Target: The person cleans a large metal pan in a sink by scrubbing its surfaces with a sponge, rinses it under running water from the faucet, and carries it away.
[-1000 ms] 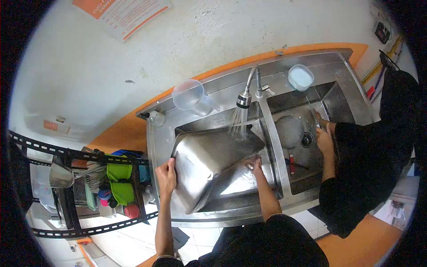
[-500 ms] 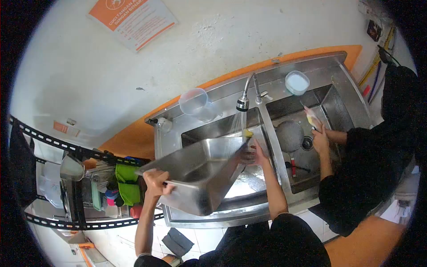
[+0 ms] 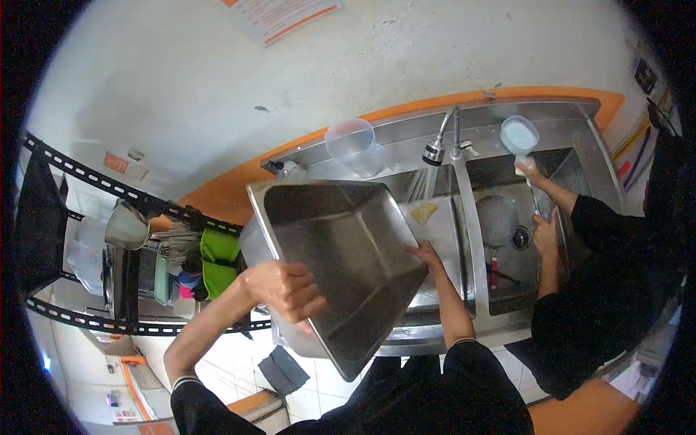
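A deep rectangular stainless steel pan (image 3: 341, 254) is held tilted over the left sink basin, its opening turned toward me. My left hand (image 3: 286, 290) is closed round the near rim on the left. At the pan's right end, my right hand (image 3: 429, 259) grips its lower edge, with some fingers hidden behind the metal. A yellow sponge (image 3: 424, 212) lies in the left basin (image 3: 446, 246), just beyond the pan. Water sprays from the faucet head (image 3: 433, 152) beside the sponge.
At right, a co-worker's hands (image 3: 545, 232) hold a slim utensil and a sponge over the right basin (image 3: 500, 290), which contains a round strainer (image 3: 496, 221). A white tub (image 3: 520, 135) and a clear plastic jug (image 3: 351, 141) stand on the back ledge. A loaded shelf rack (image 3: 138, 279) stands left.
The pan has swung up and turned, so its inside now faces me. My left hand rose with its rim. The yellow sponge has left my right hand. The co-worker's sponge hand moved toward the tub.
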The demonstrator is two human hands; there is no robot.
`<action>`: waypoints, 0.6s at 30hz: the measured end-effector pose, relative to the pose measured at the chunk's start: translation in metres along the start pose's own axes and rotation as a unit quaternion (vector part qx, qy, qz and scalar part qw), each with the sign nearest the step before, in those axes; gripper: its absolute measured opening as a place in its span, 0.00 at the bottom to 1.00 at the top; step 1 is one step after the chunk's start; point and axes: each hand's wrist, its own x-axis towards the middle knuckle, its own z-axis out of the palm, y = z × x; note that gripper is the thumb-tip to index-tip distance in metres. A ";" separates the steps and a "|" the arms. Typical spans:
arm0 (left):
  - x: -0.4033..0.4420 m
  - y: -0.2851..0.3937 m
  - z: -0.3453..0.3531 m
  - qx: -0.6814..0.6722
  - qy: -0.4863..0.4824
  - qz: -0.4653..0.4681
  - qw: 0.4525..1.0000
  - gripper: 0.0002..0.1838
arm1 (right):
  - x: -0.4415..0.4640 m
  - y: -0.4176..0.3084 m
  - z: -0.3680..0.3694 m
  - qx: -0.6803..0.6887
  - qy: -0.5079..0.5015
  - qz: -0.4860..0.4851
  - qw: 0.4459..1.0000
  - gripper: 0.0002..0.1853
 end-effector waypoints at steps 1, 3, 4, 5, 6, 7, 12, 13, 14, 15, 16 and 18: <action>-0.003 -0.003 -0.002 -0.013 -0.005 0.001 1.000 0.25 | -0.008 -0.006 -0.001 0.000 -0.005 0.001 1.000 0.31; -0.014 -0.016 -0.001 -0.052 0.032 -0.049 0.997 0.26 | -0.023 -0.013 -0.001 0.006 0.066 -0.129 0.989 0.30; -0.022 -0.022 0.002 -0.085 0.073 -0.094 0.989 0.28 | -0.019 0.006 0.000 0.003 0.064 -0.127 0.990 0.30; -0.035 -0.028 0.006 -0.087 0.098 -0.138 0.982 0.29 | -0.014 0.025 -0.002 0.023 0.025 -0.110 0.993 0.29; -0.054 -0.031 0.014 -0.089 0.123 -0.181 0.972 0.31 | -0.010 0.039 -0.007 0.043 -0.014 -0.091 0.995 0.29; -0.081 -0.029 0.027 -0.102 0.122 -0.248 0.956 0.30 | -0.025 0.032 -0.019 0.045 -0.077 -0.018 0.996 0.29; -0.111 -0.008 0.073 -0.084 0.311 -0.479 0.816 0.25 | -0.100 -0.005 -0.054 -0.062 -0.017 0.055 0.996 0.28; -0.119 -0.002 0.090 -0.026 0.313 -0.569 0.760 0.22 | -0.111 -0.012 -0.060 -0.038 0.005 0.042 0.998 0.28; -0.129 0.006 0.109 0.031 0.309 -0.655 0.689 0.20 | -0.118 -0.016 -0.063 -0.017 0.023 0.027 0.999 0.27; -0.148 0.011 0.136 -0.169 0.409 -0.635 0.633 0.20 | -0.103 0.012 -0.065 0.084 -0.016 0.003 0.996 0.24; -0.164 0.024 0.154 -0.279 0.443 -0.653 0.548 0.20 | -0.107 0.011 -0.067 0.073 -0.017 0.001 0.997 0.24; -0.195 0.062 0.185 -0.420 0.485 -0.667 0.380 0.21 | -0.115 0.005 -0.074 0.146 0.083 -0.016 0.986 0.19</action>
